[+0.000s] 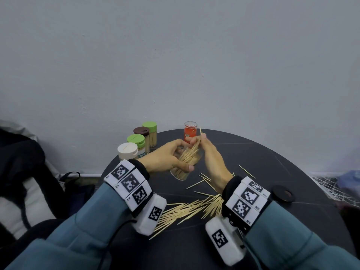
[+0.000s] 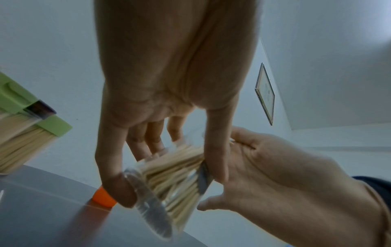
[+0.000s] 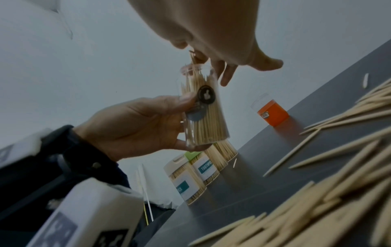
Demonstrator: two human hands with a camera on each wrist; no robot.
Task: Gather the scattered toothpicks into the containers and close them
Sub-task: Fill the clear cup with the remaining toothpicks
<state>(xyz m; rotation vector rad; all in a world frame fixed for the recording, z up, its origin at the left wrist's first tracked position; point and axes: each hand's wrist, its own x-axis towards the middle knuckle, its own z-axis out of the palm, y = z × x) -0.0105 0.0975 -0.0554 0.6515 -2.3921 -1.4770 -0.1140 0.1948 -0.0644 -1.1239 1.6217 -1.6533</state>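
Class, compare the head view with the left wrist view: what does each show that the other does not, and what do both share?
Only the head view: the pile of loose toothpicks on the dark table, a dark lid lying at the right, and the white-lidded container.

Only the left wrist view: a framed picture on the wall and the underside of the left palm.

Both: the left hand gripping the clear container of toothpicks, the right hand feeding toothpicks into it, and the orange container.
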